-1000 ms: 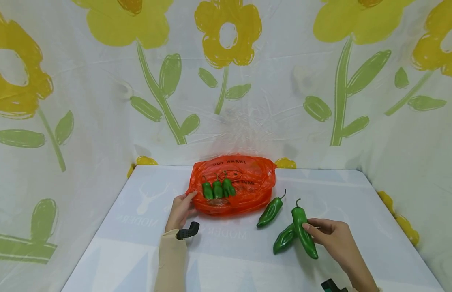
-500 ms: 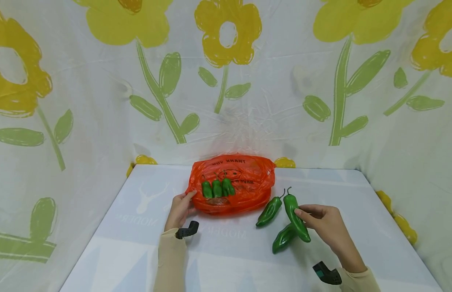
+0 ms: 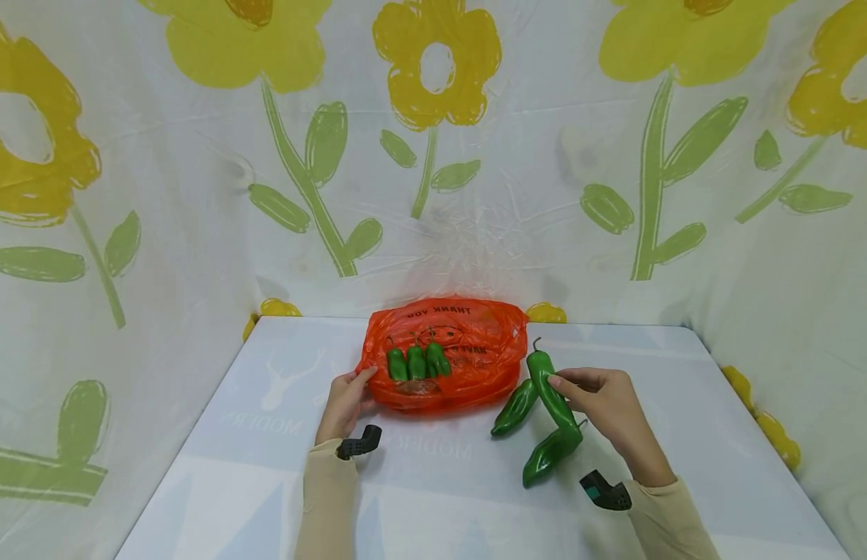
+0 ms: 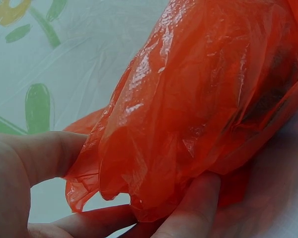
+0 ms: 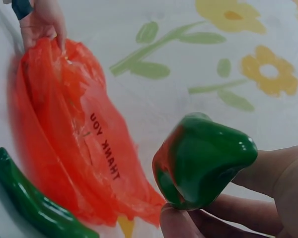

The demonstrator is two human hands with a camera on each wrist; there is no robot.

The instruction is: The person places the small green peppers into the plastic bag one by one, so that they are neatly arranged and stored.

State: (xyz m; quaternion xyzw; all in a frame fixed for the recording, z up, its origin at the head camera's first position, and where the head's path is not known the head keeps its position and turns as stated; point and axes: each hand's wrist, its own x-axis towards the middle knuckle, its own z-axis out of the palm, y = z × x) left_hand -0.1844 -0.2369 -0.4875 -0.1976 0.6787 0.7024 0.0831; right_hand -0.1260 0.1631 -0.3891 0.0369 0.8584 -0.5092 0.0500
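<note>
A red plastic bag (image 3: 489, 342) lies with its mouth towards me, and several green peppers (image 3: 417, 362) show inside it. My left hand (image 3: 345, 406) grips the bag's left edge; in the left wrist view, thumb and fingers hold the crumpled film (image 4: 179, 114). Right of the bag, my right hand (image 3: 610, 403) pinches a long green pepper (image 3: 550, 394) between thumb and fingers, stem end pointing away, raised over the table. In the right wrist view this pepper (image 5: 208, 158) appears end-on. Two more green peppers lie below it, one nearer the bag (image 3: 515, 408), one nearer me (image 3: 550, 457).
A white table (image 3: 433, 505) with faint printed patterns carries everything. White cloth (image 3: 517, 179) with yellow flowers hangs behind it and at both sides. A black device (image 3: 360, 442) is strapped to the left wrist, another (image 3: 605, 491) to the right.
My right hand has carried the held pepper away from me and to the left, nearer the bag. The left hand, the bag and the two peppers on the table stay put.
</note>
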